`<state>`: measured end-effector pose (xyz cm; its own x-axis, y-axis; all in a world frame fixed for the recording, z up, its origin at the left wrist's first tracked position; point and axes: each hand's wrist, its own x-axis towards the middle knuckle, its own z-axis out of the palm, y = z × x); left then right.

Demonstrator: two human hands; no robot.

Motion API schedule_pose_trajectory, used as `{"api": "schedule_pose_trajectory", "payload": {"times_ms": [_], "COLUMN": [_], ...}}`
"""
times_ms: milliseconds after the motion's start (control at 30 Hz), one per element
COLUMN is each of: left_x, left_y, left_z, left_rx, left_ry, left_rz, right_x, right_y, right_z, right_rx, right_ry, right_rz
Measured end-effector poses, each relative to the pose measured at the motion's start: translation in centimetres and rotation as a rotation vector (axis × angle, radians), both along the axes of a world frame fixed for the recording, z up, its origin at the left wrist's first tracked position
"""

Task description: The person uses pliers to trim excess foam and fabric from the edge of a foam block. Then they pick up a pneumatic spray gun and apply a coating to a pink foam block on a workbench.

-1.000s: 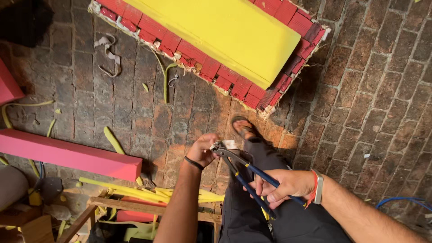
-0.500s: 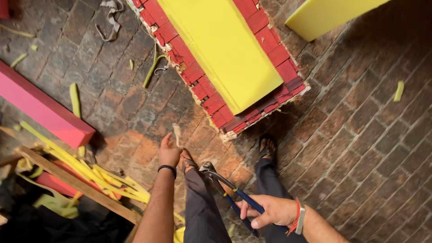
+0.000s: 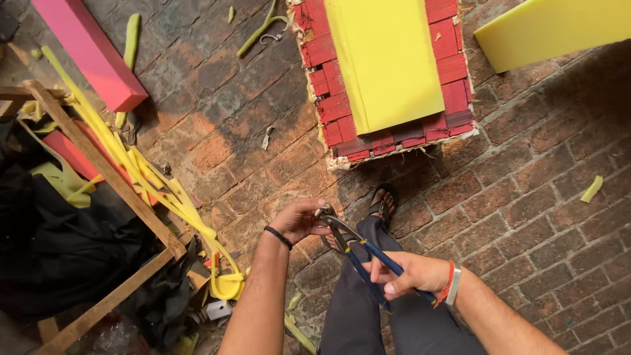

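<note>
At the floor's left edge a rough wooden frame [image 3: 98, 164] leans, draped with limp yellow foam strips [image 3: 141, 174], beside a smooth pink foam block [image 3: 89, 52]. Your left hand [image 3: 299, 220], with a black band at the wrist, curls its fingers around the metal head of the blue-handled pliers [image 3: 358, 250], above your knee near the floor's lower edge. Your right hand [image 3: 407, 275] grips the two slim handles in a closed fist. Beyond, toward the top edge, a yellow foam slab [image 3: 388, 59] lies on a ribbed red cushion base [image 3: 453, 79]. The floor is worn, uneven brick [image 3: 539, 197], with another yellow slab [image 3: 552, 29] at its top right corner.
</note>
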<state>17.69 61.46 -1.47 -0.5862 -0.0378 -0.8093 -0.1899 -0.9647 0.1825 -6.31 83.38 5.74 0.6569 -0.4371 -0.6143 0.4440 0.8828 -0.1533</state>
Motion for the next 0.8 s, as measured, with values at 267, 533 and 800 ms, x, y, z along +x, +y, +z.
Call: {"api": "schedule_pose_trajectory", "payload": {"times_ms": [267,533,800], "left_x": [5.1,7.1,-0.9], "left_y": [2.1,4.0,3.3], "left_z": [-8.8,-10.1,-20.2], "left_rx": [-0.299,-0.482,-0.469], "left_ry": [-0.551,-1.118,-0.688], "left_rz": [0.422,-0.34,0.021], "right_x": [4.1,5.6,7.4], "right_y": [0.9,-0.4,-2.6], "right_z": [-3.9,-13.5,-22.5], "right_rx": [0.064,0.285,0.313], "right_ry": [0.216,0.48,0.425], "right_rz": [0.132,-0.044,-0.149]}}
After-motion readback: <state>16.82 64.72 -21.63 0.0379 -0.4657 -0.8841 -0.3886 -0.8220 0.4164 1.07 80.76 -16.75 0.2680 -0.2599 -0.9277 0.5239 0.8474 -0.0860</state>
